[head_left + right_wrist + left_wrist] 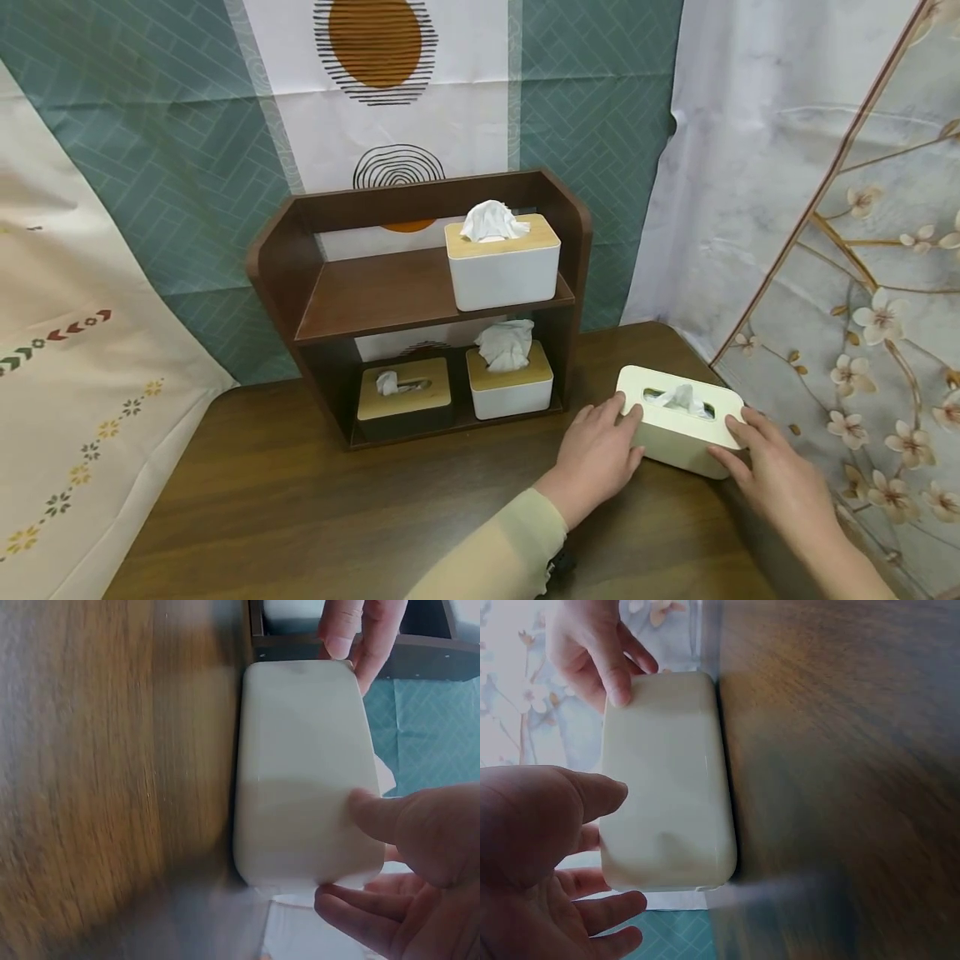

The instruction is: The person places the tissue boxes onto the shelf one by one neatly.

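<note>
A cream tissue box (678, 446) with a tissue in its oval slot sits on the table at the right. My left hand (596, 454) holds its left end, thumb toward the front face and fingers around the corner. At the opposite end, my right hand (783, 483) grips the box with its thumb on the front and fingers over the top edge and side. Seen from the left wrist, the box's front (667, 780) stands upright between both hands. In the right wrist view, the right thumb (379, 814) presses against the box near its top edge.
A dark brown two-tier shelf (382, 287) stands at the back. On its upper tier is a white tissue box with wooden lid (506, 279). Below are a smaller white one (513, 400) and a dark one (405, 417). A floral cloth (877, 375) hangs close on the right.
</note>
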`<action>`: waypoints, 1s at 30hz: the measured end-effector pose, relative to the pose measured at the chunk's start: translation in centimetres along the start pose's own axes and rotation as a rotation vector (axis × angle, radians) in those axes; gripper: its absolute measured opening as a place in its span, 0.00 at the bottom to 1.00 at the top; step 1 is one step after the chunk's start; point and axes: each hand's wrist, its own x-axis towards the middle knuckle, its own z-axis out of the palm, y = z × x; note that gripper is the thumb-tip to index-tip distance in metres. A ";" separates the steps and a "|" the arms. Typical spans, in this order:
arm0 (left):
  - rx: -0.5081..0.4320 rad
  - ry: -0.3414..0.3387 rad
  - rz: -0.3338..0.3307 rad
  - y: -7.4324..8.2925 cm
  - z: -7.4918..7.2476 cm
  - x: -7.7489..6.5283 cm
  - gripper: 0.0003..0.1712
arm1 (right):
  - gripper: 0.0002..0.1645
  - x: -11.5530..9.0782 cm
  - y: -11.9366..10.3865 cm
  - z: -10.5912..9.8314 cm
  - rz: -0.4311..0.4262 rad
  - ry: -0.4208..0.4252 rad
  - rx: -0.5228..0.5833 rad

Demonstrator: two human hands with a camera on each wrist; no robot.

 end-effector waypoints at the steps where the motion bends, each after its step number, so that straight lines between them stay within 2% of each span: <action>1: 0.003 0.002 0.000 0.0 -0.1 -0.2 0.32 | 0.34 0.0 -0.1 0.0 -0.005 0.001 0.005; 17: 0.001 0.025 0.011 -1.4 -0.8 -3.3 0.34 | 0.34 -0.5 -2.0 0.4 -0.094 0.030 0.023; 24: 0.000 0.063 0.026 -2.0 -0.9 -4.3 0.34 | 0.35 -0.7 -2.7 0.5 -0.106 0.012 0.027; 30: -0.003 0.080 0.025 -2.4 -1.0 -5.3 0.34 | 0.35 -0.9 -3.2 0.9 -0.142 0.044 0.036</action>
